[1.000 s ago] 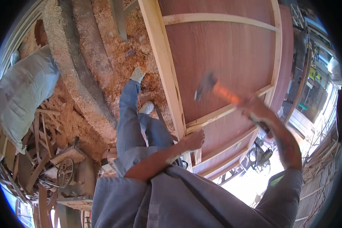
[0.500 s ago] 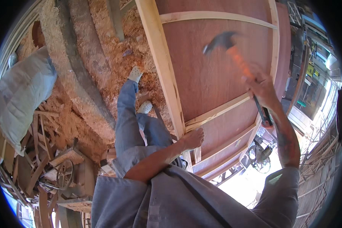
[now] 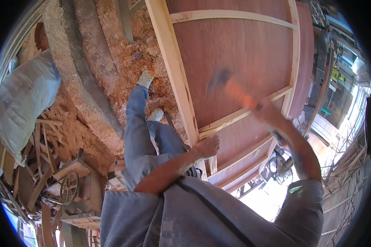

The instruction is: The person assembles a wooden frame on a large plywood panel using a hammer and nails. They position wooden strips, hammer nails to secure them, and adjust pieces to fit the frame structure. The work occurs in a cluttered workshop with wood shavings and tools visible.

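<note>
My right hand is wrapped round the handle of a claw hammer, which has an orange grip and a dark head. Motion smears the hammer, and its head hangs above the reddish plywood panel. Pale wooden strips form a frame on this panel. My left hand is closed beside the joint where a cross strip meets the long side rail. Whatever those left fingers pinch, if anything, is hidden.
Wood shavings cover the floor at the left, round my feet. A stuffed pale sack lies at far left, above a heap of wood offcuts. A handwheel stands near the offcuts. Beyond the panel, at right, are shelves.
My right hand has swung the hammer down and to the left, nearer my left hand. The left hand stays by the joint, almost in the same place.
</note>
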Motion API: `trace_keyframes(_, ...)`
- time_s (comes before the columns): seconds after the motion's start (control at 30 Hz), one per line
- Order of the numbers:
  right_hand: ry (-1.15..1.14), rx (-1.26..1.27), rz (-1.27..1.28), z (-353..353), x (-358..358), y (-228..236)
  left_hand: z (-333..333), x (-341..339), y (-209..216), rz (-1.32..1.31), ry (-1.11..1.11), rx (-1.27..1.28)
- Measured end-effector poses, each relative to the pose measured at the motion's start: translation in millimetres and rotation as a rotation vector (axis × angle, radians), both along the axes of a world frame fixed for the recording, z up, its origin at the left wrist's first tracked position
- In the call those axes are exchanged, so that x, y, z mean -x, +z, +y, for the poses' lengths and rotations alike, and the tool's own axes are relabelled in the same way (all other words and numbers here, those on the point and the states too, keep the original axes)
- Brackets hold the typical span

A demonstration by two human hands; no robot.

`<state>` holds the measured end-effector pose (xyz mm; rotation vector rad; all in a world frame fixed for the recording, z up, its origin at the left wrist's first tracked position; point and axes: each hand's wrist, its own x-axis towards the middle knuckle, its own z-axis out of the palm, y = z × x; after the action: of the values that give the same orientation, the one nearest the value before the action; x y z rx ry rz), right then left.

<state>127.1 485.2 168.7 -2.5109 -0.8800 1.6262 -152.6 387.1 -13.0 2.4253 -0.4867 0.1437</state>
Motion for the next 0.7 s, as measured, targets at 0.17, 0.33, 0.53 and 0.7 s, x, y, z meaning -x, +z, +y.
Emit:
trace_keyframes(0.17, 0.092, 0.069, 0.251, 12.3, 3.8, 10.6, 0.8, -2.4, -8.3, -0.017, -0.029, -0.030)
trace_keyframes(0.33, -0.367, -0.089, -0.037, 56.4, -3.1, 41.8, 4.4, -1.9, -2.4, -0.054, -0.006, 0.008)
trace_keyframes(0.53, 0.283, 0.188, 0.269, 5.5, 23.2, 21.8, 1.5, -9.0, -11.8, -0.097, 0.031, -0.013)
trace_keyframes(0.7, -0.231, -0.044, -0.030, 68.3, 9.4, 42.3, -8.5, 0.7, -10.3, -0.061, 0.028, 0.066)
